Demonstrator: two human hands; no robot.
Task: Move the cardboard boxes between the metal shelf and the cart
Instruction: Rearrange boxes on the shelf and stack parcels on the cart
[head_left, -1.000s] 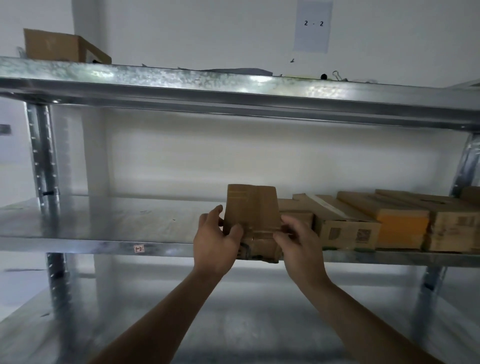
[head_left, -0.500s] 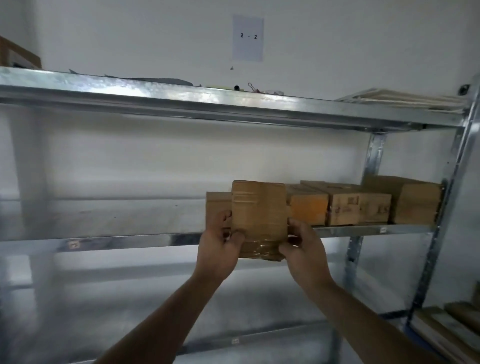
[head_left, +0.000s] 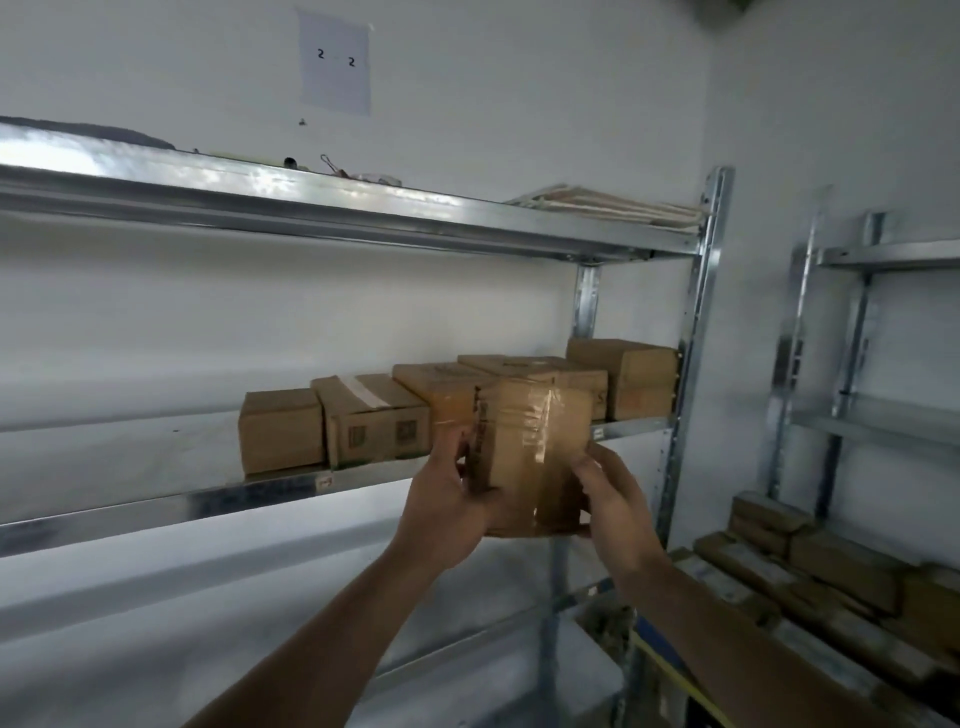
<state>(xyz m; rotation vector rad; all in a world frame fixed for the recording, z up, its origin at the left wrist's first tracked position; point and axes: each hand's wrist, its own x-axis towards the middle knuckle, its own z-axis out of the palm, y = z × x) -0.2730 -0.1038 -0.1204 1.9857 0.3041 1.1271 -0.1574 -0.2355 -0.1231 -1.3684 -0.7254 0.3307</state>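
Cardboard box (head_left: 535, 447), just off centre toward 5 o'clock: where does it sit?
— In the air, upright, in front of the middle level of the metal shelf (head_left: 156, 504). Its lower edge hangs below the shelf's front rail. Clear tape bands its face.

What holds it?
— Both hands. The left grip (head_left: 447, 499), at the box's 8 o'clock, clasps the left side, thumb on the front face and fingers curled round the edge. The right grip (head_left: 618, 499), at 4 o'clock, grasps the lower right corner; its fingers pass behind the box.

And behind the box?
— A row of boxes (head_left: 374, 421) stands on the same level, running from the held box's 9 o'clock to its 1 o'clock, set side by side up to the right-hand upright. The held box covers part of the row.

Other labelled items?
— At 4 o'clock, more cartons (head_left: 831, 561) lie packed together on the cart (head_left: 660, 644), of which a blue edge shows. At 3 o'clock stands a second shelf unit (head_left: 883, 254). At 11 o'clock a paper sheet (head_left: 335, 60) marked "2 2" hangs on the wall. Folded pale material (head_left: 613, 208) lies on the top level, at 1 o'clock.
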